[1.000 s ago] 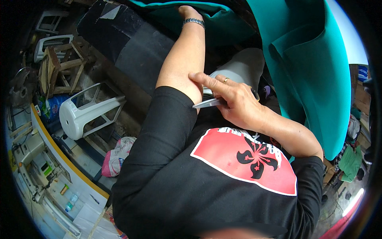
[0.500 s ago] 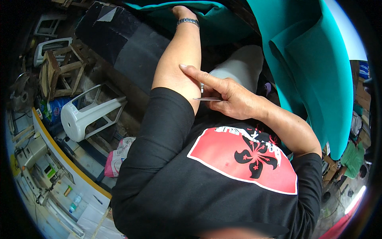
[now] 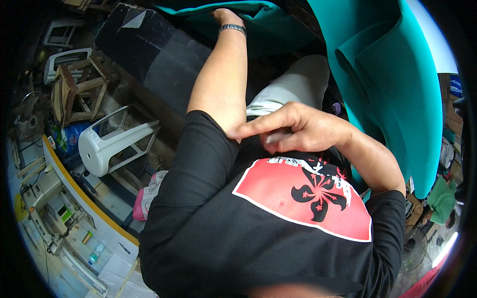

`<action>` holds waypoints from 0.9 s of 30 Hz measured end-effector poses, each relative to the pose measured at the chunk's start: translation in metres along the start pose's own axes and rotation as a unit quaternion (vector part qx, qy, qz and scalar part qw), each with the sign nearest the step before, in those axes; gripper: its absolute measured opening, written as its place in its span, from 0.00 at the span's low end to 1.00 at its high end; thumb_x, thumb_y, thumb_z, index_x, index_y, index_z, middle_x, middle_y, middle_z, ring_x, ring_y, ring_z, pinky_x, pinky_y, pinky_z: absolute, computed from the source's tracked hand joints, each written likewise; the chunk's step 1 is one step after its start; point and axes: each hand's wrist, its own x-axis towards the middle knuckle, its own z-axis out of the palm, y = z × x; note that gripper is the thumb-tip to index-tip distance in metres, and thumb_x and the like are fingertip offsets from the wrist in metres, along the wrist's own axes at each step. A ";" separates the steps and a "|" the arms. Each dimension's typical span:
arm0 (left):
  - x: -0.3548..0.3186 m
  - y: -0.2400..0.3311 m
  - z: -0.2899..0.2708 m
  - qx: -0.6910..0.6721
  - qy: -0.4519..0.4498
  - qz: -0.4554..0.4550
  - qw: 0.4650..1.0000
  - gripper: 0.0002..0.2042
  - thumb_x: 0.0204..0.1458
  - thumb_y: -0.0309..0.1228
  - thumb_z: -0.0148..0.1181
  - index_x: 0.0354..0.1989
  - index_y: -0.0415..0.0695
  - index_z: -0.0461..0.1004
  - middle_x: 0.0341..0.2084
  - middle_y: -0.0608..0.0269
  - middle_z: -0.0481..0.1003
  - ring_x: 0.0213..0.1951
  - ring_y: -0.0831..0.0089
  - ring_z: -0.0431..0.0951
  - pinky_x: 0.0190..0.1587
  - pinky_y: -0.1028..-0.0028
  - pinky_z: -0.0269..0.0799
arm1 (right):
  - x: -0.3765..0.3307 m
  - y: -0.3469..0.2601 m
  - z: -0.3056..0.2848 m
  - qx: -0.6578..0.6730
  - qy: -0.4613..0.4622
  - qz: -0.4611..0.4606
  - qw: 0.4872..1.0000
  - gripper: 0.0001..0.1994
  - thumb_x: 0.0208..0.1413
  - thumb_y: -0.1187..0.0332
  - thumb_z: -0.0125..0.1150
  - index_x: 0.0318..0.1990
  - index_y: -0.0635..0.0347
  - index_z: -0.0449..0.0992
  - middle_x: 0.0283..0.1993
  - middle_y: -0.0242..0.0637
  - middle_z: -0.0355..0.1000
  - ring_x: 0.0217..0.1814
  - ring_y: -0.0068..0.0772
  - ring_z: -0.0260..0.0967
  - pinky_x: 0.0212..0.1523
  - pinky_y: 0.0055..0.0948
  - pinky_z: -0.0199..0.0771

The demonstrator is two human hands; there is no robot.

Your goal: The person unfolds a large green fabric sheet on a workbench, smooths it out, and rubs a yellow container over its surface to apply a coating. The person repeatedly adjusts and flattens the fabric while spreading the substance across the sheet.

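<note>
Left hand (image 3: 227,17) at smooth, flexible teal sheet (image 3: 278,31), grip hidden; right hand (image 3: 310,128) touches left elbow (image 3: 224,119), grip unclear. Sheet bunched, likely unfinished.

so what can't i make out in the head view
All in the head view:
left hand: whether it grips anything, hidden by the hand itself
right hand: whether it holds anything, hidden by its own fingers
green sheet at right: far end, cut off by the upper edge
bottle at lower left: contents, too small
</note>
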 end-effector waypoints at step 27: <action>0.001 0.007 -0.017 0.082 0.033 0.007 0.996 0.34 0.67 0.52 0.26 0.72 0.38 0.45 0.72 0.52 0.47 0.72 0.56 0.51 0.73 0.63 0.43 | -0.010 0.001 -0.011 -0.049 0.067 0.067 0.994 0.25 0.58 0.61 0.64 0.63 0.57 0.71 0.42 0.38 0.76 0.39 0.27 0.71 0.44 0.25 0.72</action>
